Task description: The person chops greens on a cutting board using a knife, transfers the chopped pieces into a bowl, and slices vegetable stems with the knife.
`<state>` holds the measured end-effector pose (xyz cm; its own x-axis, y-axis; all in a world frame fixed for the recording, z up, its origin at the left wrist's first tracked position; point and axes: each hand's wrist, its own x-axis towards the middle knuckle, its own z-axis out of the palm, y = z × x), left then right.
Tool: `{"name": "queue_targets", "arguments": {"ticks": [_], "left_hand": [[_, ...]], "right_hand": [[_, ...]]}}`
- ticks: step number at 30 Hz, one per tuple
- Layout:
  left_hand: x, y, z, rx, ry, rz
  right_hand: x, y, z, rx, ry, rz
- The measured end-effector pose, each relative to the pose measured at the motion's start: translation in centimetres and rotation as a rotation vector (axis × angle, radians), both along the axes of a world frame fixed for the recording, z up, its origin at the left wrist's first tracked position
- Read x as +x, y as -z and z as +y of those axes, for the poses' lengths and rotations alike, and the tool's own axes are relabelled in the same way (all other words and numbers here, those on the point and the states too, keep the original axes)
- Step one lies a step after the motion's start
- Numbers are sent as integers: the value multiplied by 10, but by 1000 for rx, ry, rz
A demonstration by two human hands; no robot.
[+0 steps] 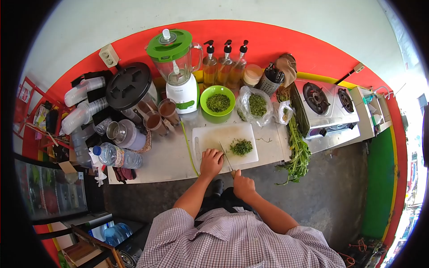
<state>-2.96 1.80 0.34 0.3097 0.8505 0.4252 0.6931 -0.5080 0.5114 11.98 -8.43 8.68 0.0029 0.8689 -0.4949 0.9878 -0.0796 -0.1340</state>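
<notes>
My right hand [244, 185] is closed around the handle of a knife [226, 156], its blade slanting up and left over a white cutting board [203, 135]. Just left of the blade, my left hand [212, 161] rests palm down on the board's near edge, fingers slightly bent and a little apart; nothing shows in them. To the right of the blade lies a small heap of chopped green herbs [241, 147]. Behind the board, a green bowl [217, 119] and a clear plastic bag [243, 100] hold more chopped greens.
A blender [181, 91], pump bottles [224, 67] and a utensil holder [269, 82] line the back. Leafy stalks [297, 154] hang over the counter edge beside a gas stove [328, 107]. Brown cups [169, 110] and a water bottle [117, 155] stand left; a green stem [188, 145] lies beside the board.
</notes>
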Motion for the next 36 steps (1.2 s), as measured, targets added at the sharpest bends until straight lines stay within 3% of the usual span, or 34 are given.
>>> {"name": "queue_targets", "arguments": {"ticks": [5,11,17,23,29,36], "left_hand": [[2,-1,-1,34,-27,-5],[1,3,-3,-1,-21,-15],[1,1,-1,-13,-7,-5],[1,-1,-1,-17,-26,-38],[-2,2,-2,-15,-17,-67],[-2,3,0,-61,-31,-53]], "right_hand": [[1,37,-4,65,5,-31],[1,-12,8,5,-46,-24],[-3,30,-1,26,18,0],[4,1,14,3,-28,40],[-6,30,10,71,12,15],[-2,8,15,22,-27,45]]}}
